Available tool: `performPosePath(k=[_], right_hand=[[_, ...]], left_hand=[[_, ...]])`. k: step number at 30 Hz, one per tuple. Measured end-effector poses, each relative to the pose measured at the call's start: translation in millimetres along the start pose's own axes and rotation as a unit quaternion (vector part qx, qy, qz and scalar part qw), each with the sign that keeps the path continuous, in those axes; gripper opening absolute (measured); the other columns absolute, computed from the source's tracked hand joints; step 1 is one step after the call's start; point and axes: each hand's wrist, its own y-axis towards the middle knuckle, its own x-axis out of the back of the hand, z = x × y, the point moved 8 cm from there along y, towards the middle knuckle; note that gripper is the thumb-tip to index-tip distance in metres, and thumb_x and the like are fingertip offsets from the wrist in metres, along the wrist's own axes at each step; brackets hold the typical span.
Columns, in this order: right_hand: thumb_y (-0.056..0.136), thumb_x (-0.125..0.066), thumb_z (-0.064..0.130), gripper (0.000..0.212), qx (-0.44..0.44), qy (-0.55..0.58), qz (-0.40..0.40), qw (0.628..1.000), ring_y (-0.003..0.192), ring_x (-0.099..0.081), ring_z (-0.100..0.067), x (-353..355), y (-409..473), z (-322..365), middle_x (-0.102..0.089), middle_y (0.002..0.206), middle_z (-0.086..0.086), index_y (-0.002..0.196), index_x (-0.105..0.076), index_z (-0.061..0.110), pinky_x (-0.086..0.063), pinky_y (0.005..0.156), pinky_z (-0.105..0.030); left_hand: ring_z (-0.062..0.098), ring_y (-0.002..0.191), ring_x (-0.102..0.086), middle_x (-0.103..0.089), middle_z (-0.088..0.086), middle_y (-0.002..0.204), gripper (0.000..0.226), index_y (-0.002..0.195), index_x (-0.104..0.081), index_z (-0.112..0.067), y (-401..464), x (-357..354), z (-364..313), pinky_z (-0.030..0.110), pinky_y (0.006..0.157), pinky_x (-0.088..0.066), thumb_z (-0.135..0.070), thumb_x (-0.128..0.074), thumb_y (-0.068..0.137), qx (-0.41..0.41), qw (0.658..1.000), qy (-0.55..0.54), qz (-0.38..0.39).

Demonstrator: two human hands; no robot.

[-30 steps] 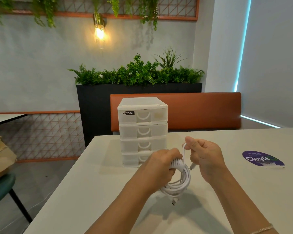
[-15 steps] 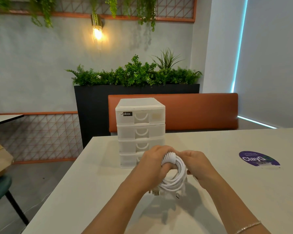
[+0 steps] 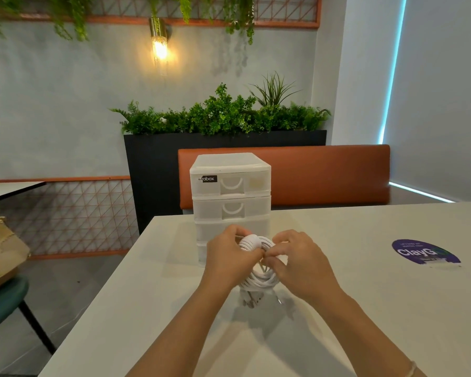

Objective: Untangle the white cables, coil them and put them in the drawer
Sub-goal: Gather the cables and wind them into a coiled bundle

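A café corner with planter [image 3: 223,118] and orange bench [image 3: 324,172] is seen behind a pale table [image 3: 392,308]. Above the table, just before a drawer unit [image 3: 230,191] standing near its far edge, a white cable coil [image 3: 259,276] is held. The left hand [image 3: 229,257] is curled round the wrapped top, while the right hand [image 3: 297,262] pinches at the wraps, fingers bent. All drawers are shut. The cable is judged light, soft and springy; it is best gripped at the bound waist, lest the loops slip loose.
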Motion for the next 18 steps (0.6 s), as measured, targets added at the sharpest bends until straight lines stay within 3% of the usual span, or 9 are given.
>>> performPosePath(k=[3,6,13,18], right_hand=[[0.091,-0.055,0.033,0.022,-0.023,-0.048,-0.016,0.998,0.119,-0.045,-0.020,3,-1,10,-0.051,0.132,0.005,0.106,-0.071,0.031,-0.032,0.092,-0.034],[0.096,-0.043,0.039,0.029,-0.059,-0.115,0.004,0.992,0.126,-0.037,-0.017,3,-2,9,-0.038,0.143,0.007,0.119,-0.062,0.038,-0.029,0.096,-0.032],[0.097,-0.042,0.033,0.028,-0.102,-0.162,0.004,0.981,0.102,-0.047,-0.016,1,-2,7,-0.054,0.108,0.004,0.112,-0.065,0.028,-0.027,0.079,-0.031],[0.090,-0.047,0.040,0.029,-0.106,-0.096,0.009,0.990,0.111,-0.042,-0.016,1,0,3,-0.046,0.118,0.004,0.099,-0.068,0.022,-0.031,0.089,-0.033]], left_hand=[[0.008,0.081,-0.061,-0.063,-0.009,0.089,0.032,0.088,-0.056,-0.029,3,-3,13,0.024,0.069,-0.052,-0.018,-0.078,0.069,0.069,0.993,-0.092,0.008],[0.021,0.085,-0.066,-0.068,0.005,0.095,0.035,0.093,-0.062,-0.019,2,-10,23,0.031,0.073,-0.055,-0.007,-0.079,0.065,0.137,0.969,-0.202,0.030],[0.018,0.061,-0.063,-0.068,0.013,0.078,0.029,0.100,-0.065,0.002,-6,-29,24,0.025,0.061,-0.055,0.007,-0.069,0.073,0.194,0.916,-0.337,0.099],[0.023,0.086,-0.067,-0.071,0.010,0.092,0.036,0.096,-0.064,-0.011,-1,-26,18,0.030,0.080,-0.055,0.011,-0.072,0.069,0.143,0.926,-0.332,0.107]])
